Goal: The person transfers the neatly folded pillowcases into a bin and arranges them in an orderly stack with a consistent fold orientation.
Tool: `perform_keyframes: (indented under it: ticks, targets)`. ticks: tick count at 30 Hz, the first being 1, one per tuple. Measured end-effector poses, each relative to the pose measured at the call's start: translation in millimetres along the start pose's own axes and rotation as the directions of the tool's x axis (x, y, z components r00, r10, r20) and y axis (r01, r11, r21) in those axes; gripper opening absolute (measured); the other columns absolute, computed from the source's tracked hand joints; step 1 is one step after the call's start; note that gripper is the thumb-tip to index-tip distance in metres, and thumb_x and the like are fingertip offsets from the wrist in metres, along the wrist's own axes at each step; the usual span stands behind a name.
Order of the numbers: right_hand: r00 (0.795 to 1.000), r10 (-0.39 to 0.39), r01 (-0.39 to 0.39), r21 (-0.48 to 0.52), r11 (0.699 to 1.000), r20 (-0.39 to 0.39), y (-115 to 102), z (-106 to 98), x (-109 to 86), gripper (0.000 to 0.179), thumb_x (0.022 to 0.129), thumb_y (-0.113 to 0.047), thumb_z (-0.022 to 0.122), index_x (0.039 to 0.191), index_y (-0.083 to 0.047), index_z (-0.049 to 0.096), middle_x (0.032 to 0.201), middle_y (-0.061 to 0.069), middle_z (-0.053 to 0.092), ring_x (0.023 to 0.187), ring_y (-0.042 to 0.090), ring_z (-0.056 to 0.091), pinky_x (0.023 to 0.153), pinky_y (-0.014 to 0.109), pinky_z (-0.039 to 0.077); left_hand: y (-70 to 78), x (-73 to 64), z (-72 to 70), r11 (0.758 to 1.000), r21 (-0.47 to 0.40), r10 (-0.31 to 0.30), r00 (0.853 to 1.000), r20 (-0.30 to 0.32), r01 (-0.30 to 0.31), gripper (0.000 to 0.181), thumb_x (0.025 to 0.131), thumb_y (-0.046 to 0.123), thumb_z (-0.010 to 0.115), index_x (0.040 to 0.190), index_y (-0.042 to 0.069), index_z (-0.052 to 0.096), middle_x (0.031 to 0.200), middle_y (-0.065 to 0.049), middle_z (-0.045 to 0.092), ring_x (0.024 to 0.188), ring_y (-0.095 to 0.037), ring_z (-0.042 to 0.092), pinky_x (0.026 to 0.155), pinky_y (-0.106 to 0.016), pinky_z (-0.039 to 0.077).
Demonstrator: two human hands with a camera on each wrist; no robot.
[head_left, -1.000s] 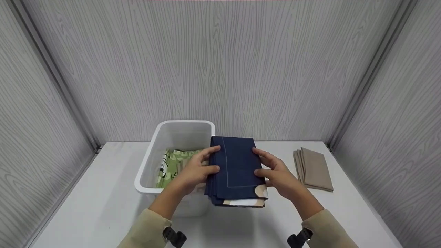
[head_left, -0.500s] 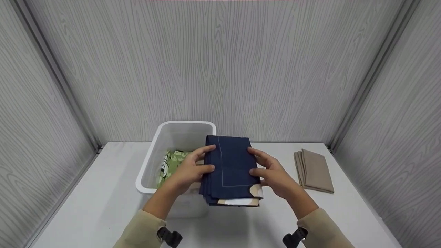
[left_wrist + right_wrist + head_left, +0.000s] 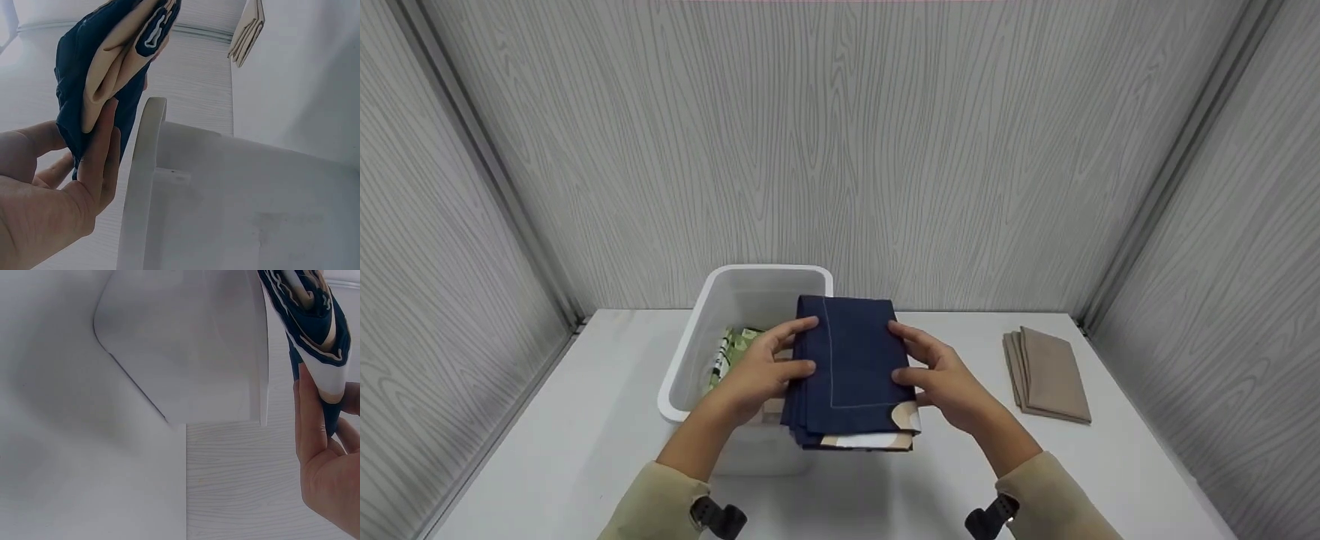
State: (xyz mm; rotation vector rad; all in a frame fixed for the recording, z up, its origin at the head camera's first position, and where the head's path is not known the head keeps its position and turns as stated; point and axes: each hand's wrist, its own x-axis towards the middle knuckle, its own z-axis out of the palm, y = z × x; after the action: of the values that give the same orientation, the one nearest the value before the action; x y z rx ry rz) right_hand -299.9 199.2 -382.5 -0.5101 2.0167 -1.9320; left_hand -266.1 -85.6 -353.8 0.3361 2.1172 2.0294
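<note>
Both hands hold up a folded navy cloth [image 3: 859, 360] with a thin pale stitched line and a tan-and-white pattern at its lower corner. My left hand [image 3: 761, 371] grips its left edge, thumb on the front face and fingers behind. On the opposite edge, my right hand [image 3: 945, 379] pinches it the same way. In the left wrist view, tan and navy layers of the cloth [image 3: 107, 73] show from below, above the bin's rim. The cloth overlaps the right side of a white plastic bin [image 3: 679, 367], where green patterned fabric [image 3: 727, 352] lies, partly hidden by the left hand.
A folded brown cloth [image 3: 1054, 375] lies on the right of the white table [image 3: 547, 435]. Grey wood-grain panels [image 3: 840, 150] enclose the table at the back and both sides.
Both hands have carried the navy cloth a little to the left, further over the bin. More of the green fabric is now hidden. The grip looks the same.
</note>
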Motion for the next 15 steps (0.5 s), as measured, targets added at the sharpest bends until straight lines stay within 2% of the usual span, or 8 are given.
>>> perform_keyframes:
  ticks: [8, 15]
  targets:
    - [1.0, -0.006, 0.006, 0.013, 1.0, 0.006, -1, 5, 4.1, 0.075, 0.09, -0.001, 0.063, 0.155, -0.025, 0.035, 0.162, 0.01, 0.028, 0.116, 0.036, 0.062, 0.083, 0.05, 0.058, 0.5, -0.4, -6.5, 1.0, 0.003, 0.001, 1.0, 0.006, -0.001, 0.066, 0.093, -0.002, 0.061, 0.154, 0.013, 0.038, 0.149, -0.023, 0.038, 0.112, -0.03, 0.062, 0.084, -0.041, 0.058]
    - [1.0, -0.007, 0.007, 0.026, 1.0, 0.003, -1, 12, 6.9, 0.079, 0.087, 0.002, 0.066, 0.155, -0.026, 0.036, 0.161, 0.009, 0.03, 0.115, 0.036, 0.063, 0.082, 0.05, 0.058, -1.0, -2.3, -13.4, 1.0, 0.001, 0.0, 1.0, 0.014, 0.0, 0.074, 0.089, 0.001, 0.069, 0.154, 0.013, 0.036, 0.152, -0.022, 0.033, 0.119, -0.033, 0.057, 0.086, -0.042, 0.057]
